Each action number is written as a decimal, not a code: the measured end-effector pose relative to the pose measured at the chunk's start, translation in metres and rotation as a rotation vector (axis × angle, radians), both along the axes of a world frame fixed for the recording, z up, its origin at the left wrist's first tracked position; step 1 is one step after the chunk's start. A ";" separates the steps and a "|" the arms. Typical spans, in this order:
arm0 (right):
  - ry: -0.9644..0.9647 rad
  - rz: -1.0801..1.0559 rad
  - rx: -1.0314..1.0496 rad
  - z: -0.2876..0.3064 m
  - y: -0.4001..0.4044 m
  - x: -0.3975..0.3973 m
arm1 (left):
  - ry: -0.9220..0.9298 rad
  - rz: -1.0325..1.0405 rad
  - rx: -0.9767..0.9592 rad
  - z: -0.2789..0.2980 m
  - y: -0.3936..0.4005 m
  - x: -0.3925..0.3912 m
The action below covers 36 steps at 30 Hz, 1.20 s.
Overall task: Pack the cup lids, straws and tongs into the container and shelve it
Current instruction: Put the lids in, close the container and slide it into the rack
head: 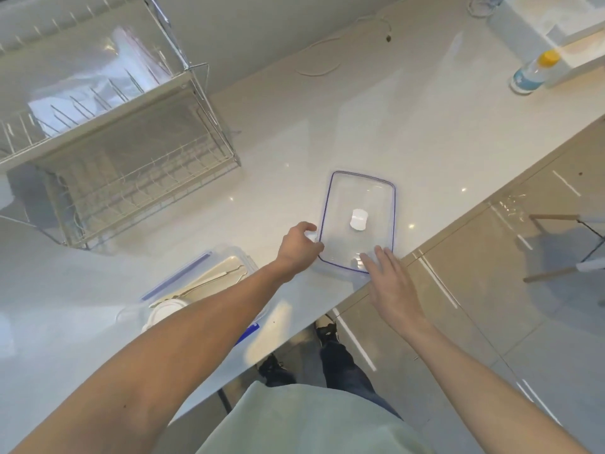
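- The container lid [358,221] lay flat near the surface [409,119] edge; left fingers [309,228] curled on its side tab, right fingers [376,257] spread open on its near rim; a careless tug might have slid it off.
- The packed container [203,283] sat behind the left fingers, beneath the forearm; I judged it could be knocked.

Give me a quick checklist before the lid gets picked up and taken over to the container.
1. Left hand on the clear lid: ok, fingers at its left edge.
2. Right hand on the lid: ok, fingertips rest on the near corner.
3. Lid clear of the counter edge: ok, it lies fully on the counter, though close to the edge.
4. Container open and ready: ok, no lid on it.
5. Contents packed: cannot tell; tongs and a white cup lid show inside, the forearm hides the rest.
6. Dish rack out of the path: ok, it stands further back.
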State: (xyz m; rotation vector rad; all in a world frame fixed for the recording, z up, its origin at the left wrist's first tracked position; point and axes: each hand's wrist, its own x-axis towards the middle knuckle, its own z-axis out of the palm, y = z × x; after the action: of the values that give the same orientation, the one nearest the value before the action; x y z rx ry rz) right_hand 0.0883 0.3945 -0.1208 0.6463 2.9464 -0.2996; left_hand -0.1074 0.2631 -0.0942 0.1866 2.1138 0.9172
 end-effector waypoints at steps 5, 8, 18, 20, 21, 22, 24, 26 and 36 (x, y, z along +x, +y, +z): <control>0.353 -0.016 0.047 0.028 0.005 -0.030 | -0.009 0.125 0.175 0.043 -0.016 -0.017; 0.443 0.019 -0.049 0.056 -0.001 -0.057 | 0.051 0.207 0.335 0.074 -0.038 -0.031; 0.483 -0.083 -0.958 0.155 -0.064 -0.143 | 0.234 0.596 0.354 0.100 -0.177 -0.054; 0.477 -0.077 -1.094 0.164 -0.076 -0.154 | 0.243 0.668 0.330 0.099 -0.206 -0.050; 0.456 -0.074 -1.162 0.166 -0.084 -0.159 | 0.245 0.698 0.320 0.097 -0.222 -0.048; 0.422 -0.074 -1.228 0.168 -0.091 -0.163 | 0.245 0.722 0.311 0.096 -0.237 -0.044; 0.326 -0.096 -1.383 0.167 -0.104 -0.171 | 0.253 0.743 0.281 0.093 -0.263 -0.036; 0.217 -0.125 -1.516 0.163 -0.116 -0.176 | 0.271 0.755 0.266 0.089 -0.287 -0.026; 0.057 -0.158 -1.200 0.102 -0.150 -0.158 | 0.153 0.887 0.208 0.064 -0.334 0.040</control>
State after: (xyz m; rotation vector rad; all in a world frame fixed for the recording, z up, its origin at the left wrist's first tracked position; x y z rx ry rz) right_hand -0.0701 0.2449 -0.0188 0.6191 2.1125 -1.8519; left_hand -0.0672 -0.0706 -0.0299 -0.6503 2.2410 1.6680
